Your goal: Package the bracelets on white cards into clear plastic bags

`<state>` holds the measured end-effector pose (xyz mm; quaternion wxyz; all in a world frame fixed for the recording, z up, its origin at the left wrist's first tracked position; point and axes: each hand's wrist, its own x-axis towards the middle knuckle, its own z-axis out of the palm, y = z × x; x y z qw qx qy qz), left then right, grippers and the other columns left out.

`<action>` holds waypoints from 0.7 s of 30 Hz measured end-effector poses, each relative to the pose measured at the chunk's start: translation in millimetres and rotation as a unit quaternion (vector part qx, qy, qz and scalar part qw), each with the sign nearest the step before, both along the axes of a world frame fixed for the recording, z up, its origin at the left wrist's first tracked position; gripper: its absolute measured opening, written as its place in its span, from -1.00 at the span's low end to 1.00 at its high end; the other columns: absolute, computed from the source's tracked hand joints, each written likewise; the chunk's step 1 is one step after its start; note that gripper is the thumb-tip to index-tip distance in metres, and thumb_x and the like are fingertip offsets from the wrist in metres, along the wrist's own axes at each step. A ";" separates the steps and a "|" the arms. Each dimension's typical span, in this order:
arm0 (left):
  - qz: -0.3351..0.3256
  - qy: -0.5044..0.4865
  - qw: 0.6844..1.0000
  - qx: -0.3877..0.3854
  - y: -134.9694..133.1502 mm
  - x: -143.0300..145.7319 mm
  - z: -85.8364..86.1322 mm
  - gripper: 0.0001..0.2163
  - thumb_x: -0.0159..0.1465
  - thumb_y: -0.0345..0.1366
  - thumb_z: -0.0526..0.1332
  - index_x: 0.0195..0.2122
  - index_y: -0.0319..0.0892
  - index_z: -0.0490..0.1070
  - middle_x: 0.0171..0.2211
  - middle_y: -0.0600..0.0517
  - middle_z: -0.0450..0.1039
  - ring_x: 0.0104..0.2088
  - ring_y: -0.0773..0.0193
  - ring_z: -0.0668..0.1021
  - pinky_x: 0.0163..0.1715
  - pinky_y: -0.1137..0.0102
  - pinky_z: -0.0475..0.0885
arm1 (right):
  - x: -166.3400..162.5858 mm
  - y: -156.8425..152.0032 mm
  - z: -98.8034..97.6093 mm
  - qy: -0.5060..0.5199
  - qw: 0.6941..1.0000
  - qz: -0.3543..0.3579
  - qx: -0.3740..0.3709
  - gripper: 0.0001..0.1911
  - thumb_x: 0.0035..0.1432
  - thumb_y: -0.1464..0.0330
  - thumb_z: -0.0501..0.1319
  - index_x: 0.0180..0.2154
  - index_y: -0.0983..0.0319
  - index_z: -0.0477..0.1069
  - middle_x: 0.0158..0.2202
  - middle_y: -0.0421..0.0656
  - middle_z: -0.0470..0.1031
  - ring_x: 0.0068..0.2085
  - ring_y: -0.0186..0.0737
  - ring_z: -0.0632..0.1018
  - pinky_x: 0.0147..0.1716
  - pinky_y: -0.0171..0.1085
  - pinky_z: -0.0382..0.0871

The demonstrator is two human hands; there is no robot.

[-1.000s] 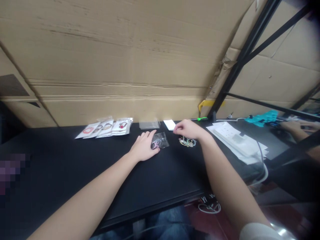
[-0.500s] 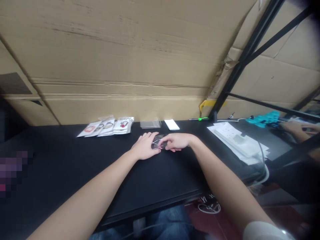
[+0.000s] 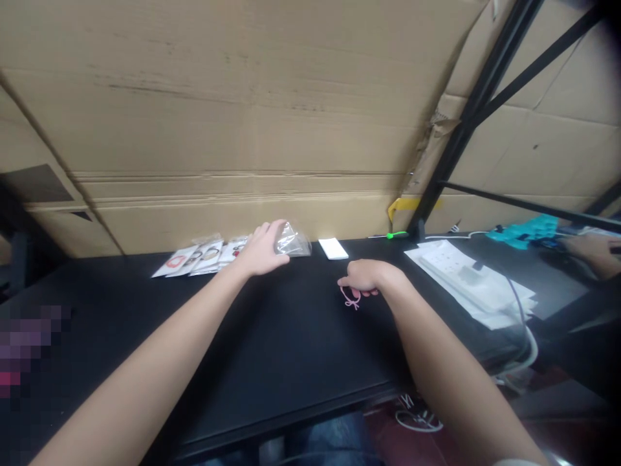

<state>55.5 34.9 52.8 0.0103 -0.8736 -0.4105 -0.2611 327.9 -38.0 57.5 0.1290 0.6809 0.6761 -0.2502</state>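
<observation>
A thin pink cord bracelet with a small bow-like knot hangs from the fingertips of my right hand. That hand is closed on it, slightly above the black tabletop. At the back of the table my left hand grips a crinkled clear plastic bag between thumb and fingers. The bag is over the spot of the clear bag stack, so I cannot tell how many layers are held. Beside it on the right lies a stack of white cards.
Packed bracelets in clear bags lie at the back left, partly behind my left hand. A green screwdriver lies by the cardboard wall. White papers and a power strip are on the right; a co-worker's hand shows beyond the frame.
My hands have separated. The left has moved back and left with the clear bag; the right has shifted right, and the pink bracelet now dangles from it.
</observation>
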 end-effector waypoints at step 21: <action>0.124 0.114 0.985 -0.029 18.0 42.1 -62.4 -0.65 0.28 -0.19 0.02 0.06 -0.11 0.30 0.08 -0.11 0.33 0.06 0.00 0.35 0.03 0.14 0.20 | -55.3 51.1 -59.2 -0.002 0.915 0.153 0.374 -0.39 0.23 0.08 -0.03 0.16 0.32 0.21 0.13 0.10 0.34 0.13 0.13 0.33 0.08 0.01 0.08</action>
